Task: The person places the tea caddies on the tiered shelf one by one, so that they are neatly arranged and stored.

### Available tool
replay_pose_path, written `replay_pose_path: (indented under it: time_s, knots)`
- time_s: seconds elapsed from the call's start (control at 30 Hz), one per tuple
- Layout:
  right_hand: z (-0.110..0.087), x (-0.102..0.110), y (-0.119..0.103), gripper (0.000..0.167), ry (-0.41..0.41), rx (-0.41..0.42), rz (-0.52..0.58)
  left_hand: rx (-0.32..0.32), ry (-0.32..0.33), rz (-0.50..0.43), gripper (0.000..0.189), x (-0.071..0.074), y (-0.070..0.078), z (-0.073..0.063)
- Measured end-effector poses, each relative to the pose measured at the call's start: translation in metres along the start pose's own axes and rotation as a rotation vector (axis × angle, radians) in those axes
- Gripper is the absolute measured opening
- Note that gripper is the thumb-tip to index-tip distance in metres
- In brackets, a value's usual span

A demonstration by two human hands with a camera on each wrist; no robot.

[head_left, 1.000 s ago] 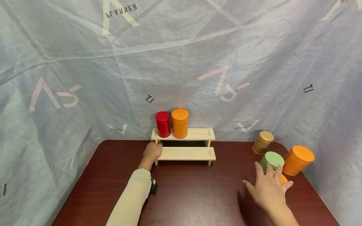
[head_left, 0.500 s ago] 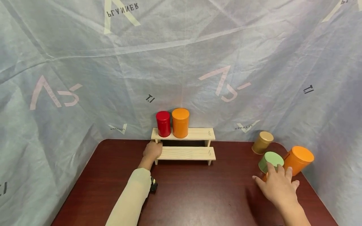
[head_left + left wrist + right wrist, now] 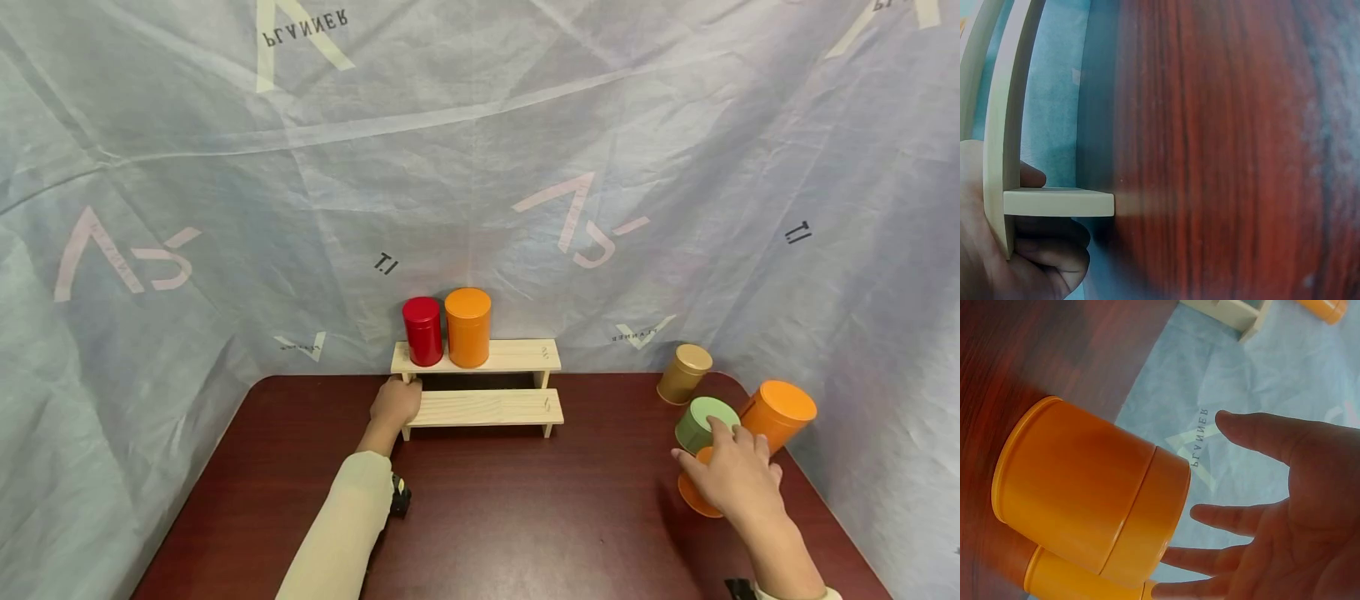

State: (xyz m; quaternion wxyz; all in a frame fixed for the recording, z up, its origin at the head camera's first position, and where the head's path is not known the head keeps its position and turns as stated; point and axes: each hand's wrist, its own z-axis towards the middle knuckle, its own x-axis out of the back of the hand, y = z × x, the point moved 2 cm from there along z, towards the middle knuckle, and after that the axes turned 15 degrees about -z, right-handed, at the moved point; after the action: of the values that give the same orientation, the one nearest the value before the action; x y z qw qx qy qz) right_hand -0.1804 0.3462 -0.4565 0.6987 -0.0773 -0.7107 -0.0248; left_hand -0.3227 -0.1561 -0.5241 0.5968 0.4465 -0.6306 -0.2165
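My left hand (image 3: 395, 402) grips the left end of a two-step wooden rack (image 3: 517, 357). In the left wrist view its curled fingers (image 3: 1063, 253) wrap round the rack's board beside a short leg (image 3: 1063, 203). A red tin (image 3: 423, 333) and an orange tin (image 3: 468, 329) stand on the upper step. On the right, my right hand (image 3: 738, 479) hovers over a near orange tin (image 3: 697, 500), partly hiding it. The right wrist view shows this hand's fingers spread, thumb apart, with fingertips close to the lid end of the orange tin (image 3: 1085, 487).
A low green tin (image 3: 705, 423) stands just beyond the right hand. Beside it is a larger orange tin (image 3: 780, 412), and a gold tin (image 3: 684, 375) is farther back. Grey printed cloth (image 3: 480, 167) hangs round the dark wooden table (image 3: 525, 517).
My right hand has shifted to the right over the near orange tin, uncovering its left side. The left hand keeps its grip on the rack. The head view has turned slightly.
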Motion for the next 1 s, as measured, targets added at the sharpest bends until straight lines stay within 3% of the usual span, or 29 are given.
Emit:
replay_pose_path:
  time_s: [0.13, 0.27, 0.8, 1.0]
  knots:
    - [0.001, -0.001, 0.003, 0.103, -0.044, -0.004, 0.023, 0.001, -0.010, -0.004, 0.063, 0.000, -0.001, -0.004]
    - [0.006, 0.000, 0.002, 0.101, -0.031, 0.012, 0.059, 0.009, -0.003, -0.012, 0.062, 0.005, 0.000, -0.006]
    - [0.003, 0.005, 0.019, 0.079, 0.244, -0.095, 0.142, 0.001, -0.042, -0.005, 0.064, 0.001, 0.000, 0.000]
    - [0.004, 0.007, 0.027, 0.080, 0.263, -0.168, 0.157, 0.000, -0.042, -0.009, 0.063, 0.002, -0.001, 0.000]
